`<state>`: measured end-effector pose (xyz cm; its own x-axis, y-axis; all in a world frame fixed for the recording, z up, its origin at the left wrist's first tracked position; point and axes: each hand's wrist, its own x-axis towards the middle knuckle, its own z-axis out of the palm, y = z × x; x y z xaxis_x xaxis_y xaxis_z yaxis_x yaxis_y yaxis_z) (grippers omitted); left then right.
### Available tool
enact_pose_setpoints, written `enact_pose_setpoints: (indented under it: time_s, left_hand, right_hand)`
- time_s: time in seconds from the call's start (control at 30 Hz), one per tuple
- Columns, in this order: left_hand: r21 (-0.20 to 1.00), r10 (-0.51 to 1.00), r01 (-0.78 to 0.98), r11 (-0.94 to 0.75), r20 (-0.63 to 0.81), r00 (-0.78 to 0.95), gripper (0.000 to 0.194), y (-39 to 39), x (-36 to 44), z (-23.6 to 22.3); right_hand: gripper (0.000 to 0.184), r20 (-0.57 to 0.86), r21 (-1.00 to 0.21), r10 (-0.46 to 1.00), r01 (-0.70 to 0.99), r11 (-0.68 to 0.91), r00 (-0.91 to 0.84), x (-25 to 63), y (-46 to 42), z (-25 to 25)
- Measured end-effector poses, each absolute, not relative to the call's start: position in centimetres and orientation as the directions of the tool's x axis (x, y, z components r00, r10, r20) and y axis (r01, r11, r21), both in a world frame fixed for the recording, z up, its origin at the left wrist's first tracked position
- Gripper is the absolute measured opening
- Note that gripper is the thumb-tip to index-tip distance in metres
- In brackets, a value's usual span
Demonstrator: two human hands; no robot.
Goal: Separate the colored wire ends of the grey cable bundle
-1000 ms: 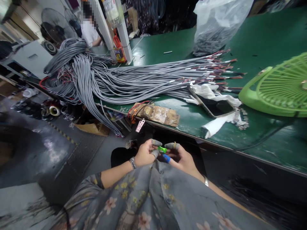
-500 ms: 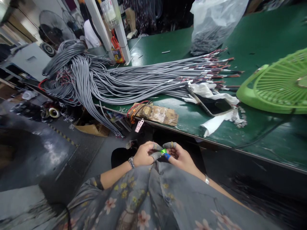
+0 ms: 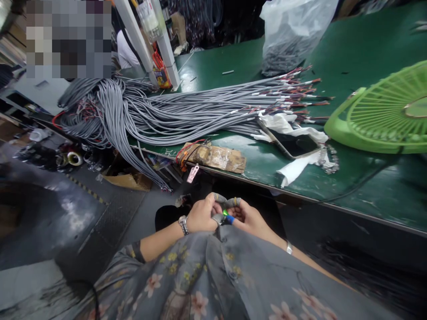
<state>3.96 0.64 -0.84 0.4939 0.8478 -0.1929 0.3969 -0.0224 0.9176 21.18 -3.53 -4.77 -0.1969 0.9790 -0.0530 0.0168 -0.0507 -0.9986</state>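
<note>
A small candy in a shiny green wrapper (image 3: 225, 213) is pinched between my two hands, mostly covered by fingers. My left hand (image 3: 202, 215), with a metal watch at its wrist and grey finger cots on thumb and forefinger, closes on it from the left. From the right, my right hand (image 3: 249, 216) holds it too, wearing a grey cot on the forefinger and a blue one on the thumb. Both hands are close to my floral shirt (image 3: 200, 275), below the table edge, with their fingertips nearly meeting.
Long grey cables (image 3: 187, 106) with stripped ends lie across the green table (image 3: 360, 191). Near its front edge are a wooden block (image 3: 230, 160) and a phone (image 3: 293, 143) on white cloth. A green fan (image 3: 383, 115) stands right; a plastic bag (image 3: 293, 35) sits behind. Someone in white is at the back.
My hands have drawn closer together around the candy, and less of its green wrapper shows. The view has shifted slightly. A blurred block now covers the upper left.
</note>
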Motion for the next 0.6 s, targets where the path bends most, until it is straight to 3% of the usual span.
enact_pose_setpoints:
  time_s: [0.1, 0.2, 0.27, 0.43, 0.6]
  left_hand:
    - [0.938, 0.76, 0.231, 0.257, -0.344, 0.551, 0.042, 1.1, 4.0, -1.0]
    - [0.837, 0.663, 0.001, 0.548, -0.435, 0.609, 0.056, 1.3, 4.0, -1.0]
    - [0.771, 0.645, -0.099, 0.629, -0.447, 0.62, 0.06, 1.3, 4.0, -1.2]
    - [0.738, 0.673, -0.219, 0.638, -0.397, 0.624, 0.06, 1.1, 4.1, -1.1]
    - [0.764, 0.76, -0.383, 0.519, -0.208, 0.616, 0.054, -0.1, 4.2, 3.3]
  right_hand:
    - [0.02, -0.067, -0.996, 0.955, -0.042, -0.083, -0.287, 21.5, -3.4, -4.0]
    - [0.022, -0.097, -0.992, 0.939, -0.048, -0.119, -0.33, 22.0, -3.1, -2.8]
    - [0.024, -0.141, -0.981, 0.924, -0.073, -0.178, -0.354, 22.1, -3.0, -2.1]
    - [0.035, -0.256, -0.916, 0.894, -0.203, -0.345, -0.367, 21.9, -3.0, -1.2]
    - [0.042, -0.283, -0.899, 0.907, -0.244, -0.364, -0.311, 21.8, -3.1, -1.2]
